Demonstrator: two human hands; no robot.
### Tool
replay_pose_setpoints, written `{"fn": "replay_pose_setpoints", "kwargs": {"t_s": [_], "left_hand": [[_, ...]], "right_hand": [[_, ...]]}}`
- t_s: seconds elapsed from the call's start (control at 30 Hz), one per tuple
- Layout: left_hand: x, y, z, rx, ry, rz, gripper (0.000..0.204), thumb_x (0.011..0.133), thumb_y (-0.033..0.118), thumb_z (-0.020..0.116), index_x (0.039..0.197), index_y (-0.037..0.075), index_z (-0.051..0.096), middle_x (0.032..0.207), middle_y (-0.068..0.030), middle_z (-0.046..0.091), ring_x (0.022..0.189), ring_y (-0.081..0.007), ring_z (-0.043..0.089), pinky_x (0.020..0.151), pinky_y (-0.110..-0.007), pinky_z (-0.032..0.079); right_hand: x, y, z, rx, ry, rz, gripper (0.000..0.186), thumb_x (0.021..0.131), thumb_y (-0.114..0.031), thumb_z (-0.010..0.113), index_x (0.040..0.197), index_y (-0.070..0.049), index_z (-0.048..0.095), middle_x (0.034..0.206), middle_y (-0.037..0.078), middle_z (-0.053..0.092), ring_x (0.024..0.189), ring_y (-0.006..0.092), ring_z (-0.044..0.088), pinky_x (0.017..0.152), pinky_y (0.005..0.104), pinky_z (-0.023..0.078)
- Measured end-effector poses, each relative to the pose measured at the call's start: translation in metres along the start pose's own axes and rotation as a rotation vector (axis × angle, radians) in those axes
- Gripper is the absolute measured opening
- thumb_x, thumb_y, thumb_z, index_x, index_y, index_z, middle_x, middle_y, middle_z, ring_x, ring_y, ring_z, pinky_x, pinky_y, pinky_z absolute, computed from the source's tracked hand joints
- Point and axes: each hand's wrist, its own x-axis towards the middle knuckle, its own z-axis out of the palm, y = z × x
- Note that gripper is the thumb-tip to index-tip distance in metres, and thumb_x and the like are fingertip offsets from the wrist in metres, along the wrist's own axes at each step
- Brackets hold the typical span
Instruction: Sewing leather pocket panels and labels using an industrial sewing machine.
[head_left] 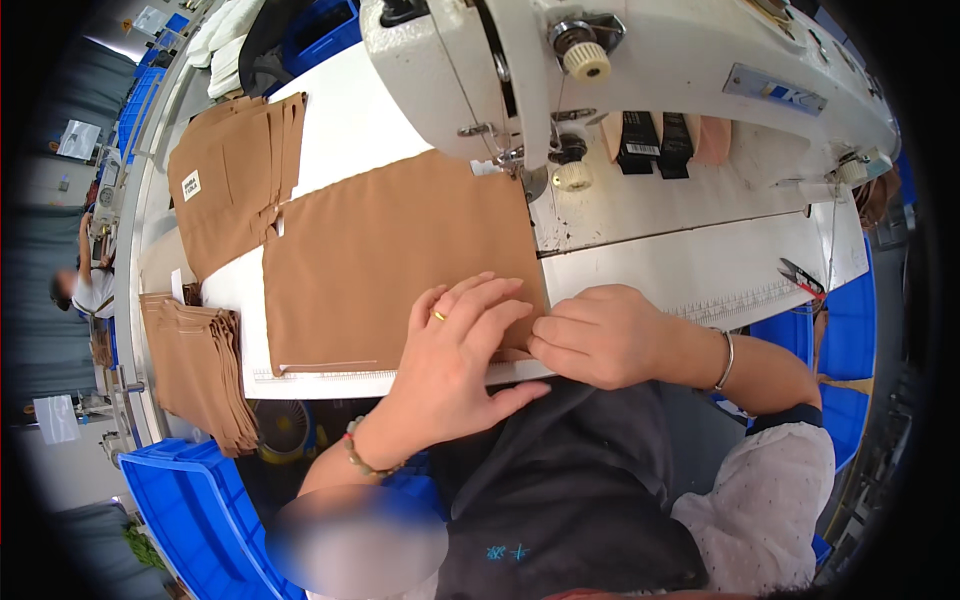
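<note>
A brown fabric panel (390, 265) lies on the white sewing table (660, 280), its top right under the needle area of the white sewing machine (430, 75). My left hand (460, 355), with a ring and a beaded bracelet, rests curved on the panel's lower right part, fingertips on the cloth and thumb apart. My right hand (600, 335) has its fingers closed on the lower right corner of the panel, at the table's front edge near a printed ruler strip.
Stacked brown pieces (225, 175) lie upper left, another stack (185, 360) lower left. Black-and-pink items (675, 145) lie under the machine arm. Snips (800, 278) sit at right. Blue bins (190, 500) stand around the table. Another person (92, 285) is at the far left.
</note>
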Motion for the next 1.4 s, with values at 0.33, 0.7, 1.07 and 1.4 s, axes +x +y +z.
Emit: {"fn": "replay_pose_setpoints", "kwargs": {"t_s": [0.33, 0.7, 1.07, 1.4], "left_hand": [[-0.022, -0.003, 0.027, 0.572, 0.426, 0.352, 0.010, 0.080, 0.016, 0.074, 0.088, 0.011, 0.074, 0.098, 0.0003, 0.072, 0.099, -0.0166, 0.067, 0.105, -0.049, 0.042], [-0.020, -0.003, 0.024, 0.505, 0.278, 0.435, 0.017, 0.070, 0.009, 0.078, 0.087, 0.008, 0.075, 0.100, -0.0016, 0.073, 0.094, -0.0183, 0.068, 0.099, -0.043, 0.050], [0.002, -0.017, 0.020, 0.340, 0.176, 0.412, 0.020, 0.071, 0.006, 0.076, 0.090, 0.003, 0.074, 0.095, -0.0062, 0.070, 0.086, -0.0218, 0.068, 0.076, -0.034, 0.058], [0.038, -0.040, 0.012, 0.384, 0.175, 0.432, 0.023, 0.068, 0.006, 0.081, 0.090, 0.007, 0.076, 0.092, -0.0027, 0.071, 0.080, -0.0199, 0.067, 0.070, -0.032, 0.057]], "right_hand": [[-0.002, -0.018, -0.003, -0.012, 0.146, 0.094, 0.026, 0.073, -0.011, 0.075, 0.097, -0.003, 0.070, 0.096, 0.007, 0.070, 0.072, 0.0184, 0.068, 0.057, 0.0280, 0.051], [-0.009, -0.026, -0.005, -0.183, -0.036, 0.027, 0.023, 0.074, -0.011, 0.068, 0.096, -0.002, 0.071, 0.098, 0.008, 0.071, 0.064, 0.0125, 0.061, 0.052, 0.0260, 0.045], [-0.009, -0.004, 0.005, -0.168, -0.002, 0.007, 0.011, 0.072, -0.016, 0.065, 0.077, -0.008, 0.060, 0.068, 0.001, 0.047, 0.056, 0.0115, 0.051, 0.047, 0.0267, 0.040], [-0.002, 0.035, 0.009, -0.175, 0.021, 0.019, 0.010, 0.074, -0.015, 0.065, 0.075, -0.009, 0.058, 0.070, 0.002, 0.049, 0.054, 0.0136, 0.054, 0.048, 0.0302, 0.045]]}}
